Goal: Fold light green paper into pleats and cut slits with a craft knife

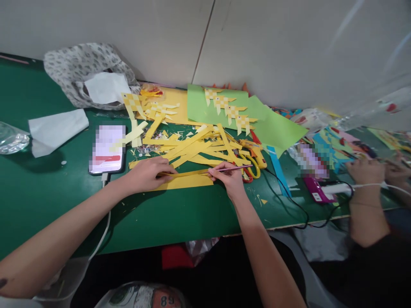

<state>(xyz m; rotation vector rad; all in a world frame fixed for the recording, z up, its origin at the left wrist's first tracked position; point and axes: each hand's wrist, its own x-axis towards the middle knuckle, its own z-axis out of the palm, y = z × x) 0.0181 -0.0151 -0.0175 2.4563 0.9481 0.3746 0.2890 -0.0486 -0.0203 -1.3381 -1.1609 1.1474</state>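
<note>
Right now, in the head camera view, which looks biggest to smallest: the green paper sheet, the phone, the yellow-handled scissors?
1. green paper sheet
2. phone
3. yellow-handled scissors, partly hidden under paper strips, so their full size is unsure

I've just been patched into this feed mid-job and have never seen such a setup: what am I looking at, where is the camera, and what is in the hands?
There is no machine here: a person works with two bare hands, and the single picture comes from a camera worn on their head, looking forward and down. The left hand presses on a yellow paper sheet on the green table. The fingers of the right hand pinch a thin pen-like stick. Behind lie a heap of yellow strips, yellow-handled scissors, a phone and a green sheet with woven yellow shapes. The hands at far right belong to another person.
</note>
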